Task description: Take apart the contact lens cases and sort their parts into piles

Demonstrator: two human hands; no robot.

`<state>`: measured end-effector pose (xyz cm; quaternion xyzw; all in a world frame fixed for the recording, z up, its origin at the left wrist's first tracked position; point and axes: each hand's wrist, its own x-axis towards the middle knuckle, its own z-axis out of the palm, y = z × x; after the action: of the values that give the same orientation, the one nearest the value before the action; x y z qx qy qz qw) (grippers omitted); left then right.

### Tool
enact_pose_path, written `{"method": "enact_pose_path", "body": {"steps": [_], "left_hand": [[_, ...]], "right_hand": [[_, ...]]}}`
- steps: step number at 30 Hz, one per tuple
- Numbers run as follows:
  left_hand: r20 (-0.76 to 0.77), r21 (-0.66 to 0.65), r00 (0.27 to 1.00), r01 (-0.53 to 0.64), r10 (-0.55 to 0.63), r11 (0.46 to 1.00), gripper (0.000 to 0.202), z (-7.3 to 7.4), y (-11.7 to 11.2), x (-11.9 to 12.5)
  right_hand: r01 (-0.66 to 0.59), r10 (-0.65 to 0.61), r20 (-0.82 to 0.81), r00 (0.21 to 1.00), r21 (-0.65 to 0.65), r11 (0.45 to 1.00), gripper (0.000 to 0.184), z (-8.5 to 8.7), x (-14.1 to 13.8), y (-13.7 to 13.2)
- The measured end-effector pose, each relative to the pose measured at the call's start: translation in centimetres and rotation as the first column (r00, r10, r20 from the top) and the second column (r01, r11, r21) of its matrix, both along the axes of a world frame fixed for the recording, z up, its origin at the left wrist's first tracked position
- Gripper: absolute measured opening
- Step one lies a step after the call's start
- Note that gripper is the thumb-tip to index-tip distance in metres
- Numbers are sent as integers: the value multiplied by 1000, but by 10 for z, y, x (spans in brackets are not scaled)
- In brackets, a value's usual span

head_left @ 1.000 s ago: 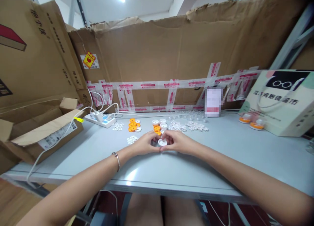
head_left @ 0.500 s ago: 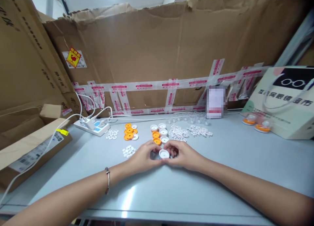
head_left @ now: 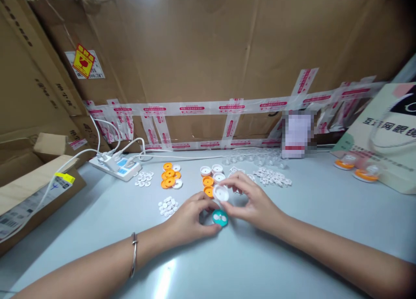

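My left hand (head_left: 196, 216) is closed round the edge of a green disc (head_left: 220, 218) with small white round parts on its face. My right hand (head_left: 251, 199) pinches a white round plastic cup (head_left: 221, 193) by its rim, tilted, just above and behind the green disc. Behind the hands lie orange cups (head_left: 208, 181) and white cups (head_left: 217, 169) in two columns. White lattice-like pieces (head_left: 272, 177) sit beyond my right hand, which partly hides some of them. To the left are orange discs (head_left: 169, 173) and small white caps (head_left: 168, 206).
A white power strip (head_left: 115, 167) with plugged cables stands at the back left, beside an open cardboard box (head_left: 39, 190). Clear domes (head_left: 256, 157) line the back. Two orange-based domed pieces (head_left: 365, 174) rest at right by a paper bag (head_left: 386, 138). Tall cardboard (head_left: 195, 52) walls the back.
My right hand has lifted the white cup up from between both hands, and the green disc now shows in my left hand. The view has tilted down slightly.
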<state>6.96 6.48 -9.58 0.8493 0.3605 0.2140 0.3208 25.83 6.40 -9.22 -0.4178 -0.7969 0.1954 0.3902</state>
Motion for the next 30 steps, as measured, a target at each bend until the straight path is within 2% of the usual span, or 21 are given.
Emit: {"method": "enact_pose_path", "body": {"steps": [3, 6, 10, 13, 16, 20, 23, 26, 30], "left_hand": [[21, -26, 1000, 7, -7, 1000, 27, 0, -1, -1], [6, -36, 1000, -9, 9, 999, 27, -1, -2, -2], [-13, -24, 1000, -14, 14, 1000, 28, -1, -5, -3], [-9, -17, 1000, -9, 9, 1000, 27, -1, -6, -4], [-10, -7, 1000, -6, 6, 1000, 27, -2, -5, -4], [-4, 20, 1000, -6, 6, 1000, 27, -3, -4, -4], [-12, 43, 1000, -11, 12, 999, 26, -5, -2, -3], [-12, 55, 1000, -25, 25, 998, 29, -5, -1, -2], [26, 74, 999, -36, 34, 997, 30, -4, -2, -1]], "right_hand": [[30, -41, 181, 983, 63, 998, 25, 9, -4, 18], [51, -75, 351, 933, 78, 996, 26, 7, -10, 36], [85, -115, 429, 896, 90, 992, 26, 0, -16, 49], [98, -126, 412, 902, 89, 991, 28, -1, -16, 51], [91, -116, 304, 946, 93, 991, 29, 2, -12, 45], [-71, 66, 166, 984, 26, 997, 20, 7, -1, 19], [-146, 162, 202, 966, -90, 985, 24, 2, 4, -3], [-123, 153, 213, 965, -148, 981, 27, -9, 5, -14], [-89, 116, 167, 979, -166, 982, 25, -20, 4, -12]]}}
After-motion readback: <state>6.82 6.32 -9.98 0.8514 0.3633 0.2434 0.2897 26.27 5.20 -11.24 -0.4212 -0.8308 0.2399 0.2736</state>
